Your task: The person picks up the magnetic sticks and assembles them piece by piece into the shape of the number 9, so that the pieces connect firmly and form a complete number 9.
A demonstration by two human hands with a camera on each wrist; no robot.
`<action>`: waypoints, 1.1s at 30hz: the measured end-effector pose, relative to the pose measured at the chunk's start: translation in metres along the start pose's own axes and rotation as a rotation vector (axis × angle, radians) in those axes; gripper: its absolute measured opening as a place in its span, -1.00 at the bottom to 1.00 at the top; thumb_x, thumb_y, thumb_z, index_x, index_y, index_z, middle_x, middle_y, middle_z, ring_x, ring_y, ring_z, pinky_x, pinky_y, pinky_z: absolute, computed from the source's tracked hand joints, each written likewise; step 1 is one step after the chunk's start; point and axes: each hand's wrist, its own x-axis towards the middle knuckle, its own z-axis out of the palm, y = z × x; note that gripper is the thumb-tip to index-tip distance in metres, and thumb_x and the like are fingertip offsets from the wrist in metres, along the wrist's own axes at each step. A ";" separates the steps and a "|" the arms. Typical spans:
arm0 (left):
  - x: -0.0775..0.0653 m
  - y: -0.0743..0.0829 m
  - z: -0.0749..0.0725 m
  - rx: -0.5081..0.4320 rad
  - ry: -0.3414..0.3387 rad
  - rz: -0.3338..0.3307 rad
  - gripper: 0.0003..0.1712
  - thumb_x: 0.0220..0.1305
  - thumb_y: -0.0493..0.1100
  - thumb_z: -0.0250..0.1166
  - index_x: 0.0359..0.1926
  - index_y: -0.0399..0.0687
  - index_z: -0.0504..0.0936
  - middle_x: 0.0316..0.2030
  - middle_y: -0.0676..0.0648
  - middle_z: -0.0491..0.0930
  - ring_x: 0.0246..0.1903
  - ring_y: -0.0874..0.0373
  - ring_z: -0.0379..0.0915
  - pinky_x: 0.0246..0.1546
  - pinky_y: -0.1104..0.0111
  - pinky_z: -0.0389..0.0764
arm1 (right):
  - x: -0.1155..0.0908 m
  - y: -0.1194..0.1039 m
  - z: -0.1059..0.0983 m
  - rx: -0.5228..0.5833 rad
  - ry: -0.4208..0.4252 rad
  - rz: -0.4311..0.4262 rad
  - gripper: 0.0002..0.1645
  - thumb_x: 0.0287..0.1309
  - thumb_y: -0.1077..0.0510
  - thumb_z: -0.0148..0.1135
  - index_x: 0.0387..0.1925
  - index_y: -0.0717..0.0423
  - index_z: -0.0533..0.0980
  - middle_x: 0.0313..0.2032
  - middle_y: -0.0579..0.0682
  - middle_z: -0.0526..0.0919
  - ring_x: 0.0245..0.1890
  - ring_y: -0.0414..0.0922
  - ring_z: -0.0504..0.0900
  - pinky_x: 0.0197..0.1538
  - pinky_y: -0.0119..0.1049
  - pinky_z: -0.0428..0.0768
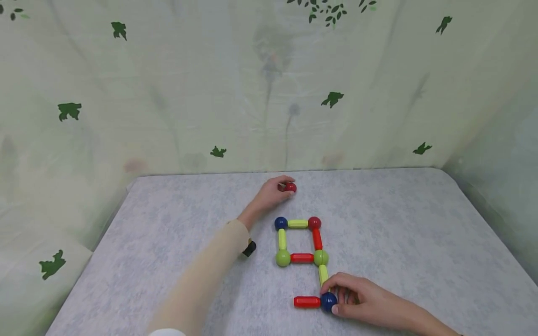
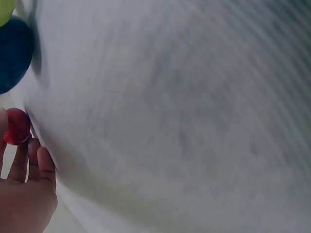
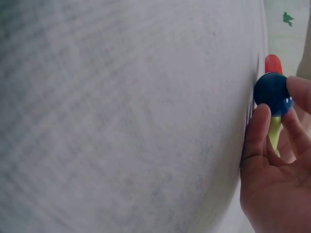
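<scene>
Near the table's far edge my left hand [image 1: 271, 191] holds a red ball [image 1: 290, 187] between thumb and fingers; the left wrist view shows this red ball [image 2: 18, 126] too. My right hand [image 1: 363, 298] grips a dark blue ball [image 1: 329, 302] at the near end of a figure of balls and rods. From that ball a red rod [image 1: 307, 302] points left, and a yellow-green rod [image 1: 322, 275] runs up to a green ball [image 1: 321, 257]. Above it, a square of rods joins a second green ball [image 1: 283, 258], another blue ball [image 1: 280, 223] and another red ball [image 1: 314, 223].
The figure lies on a grey mottled table [image 1: 399, 233]. Behind the table's far edge hangs a pale curtain [image 1: 189, 93] with green bird and leaf prints. A dark wrist device [image 1: 250, 248] sits at the left cuff, and the left forearm crosses the table's left half.
</scene>
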 end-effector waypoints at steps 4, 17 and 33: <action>-0.002 0.001 0.005 0.010 0.035 0.007 -0.56 0.35 -0.23 0.28 0.24 -0.07 0.52 0.05 -0.08 0.54 -0.04 0.04 0.42 -0.05 0.29 0.52 | -0.001 0.000 0.001 0.012 0.000 0.007 -0.65 0.28 0.04 0.28 0.08 -0.10 0.51 -0.22 0.01 0.55 -0.29 -0.14 0.52 -0.30 -0.41 0.51; -0.033 -0.001 -0.011 -0.056 0.154 0.040 -0.61 0.29 -0.33 0.30 0.14 -0.15 0.54 0.01 -0.08 0.55 -0.05 0.03 0.48 -0.11 0.29 0.58 | -0.002 -0.003 0.003 0.054 -0.017 0.041 -0.66 0.32 0.07 0.24 0.10 -0.08 0.51 -0.24 0.03 0.53 -0.29 -0.09 0.52 -0.30 -0.39 0.51; -0.117 -0.014 -0.035 0.074 0.153 0.146 -0.57 0.25 -0.37 0.33 0.13 -0.09 0.57 -0.04 0.01 0.55 -0.11 0.15 0.45 -0.15 0.31 0.55 | 0.000 -0.001 0.003 0.034 -0.023 0.034 -0.67 0.32 0.07 0.24 0.10 -0.09 0.51 -0.26 0.04 0.54 -0.29 -0.07 0.53 -0.31 -0.38 0.51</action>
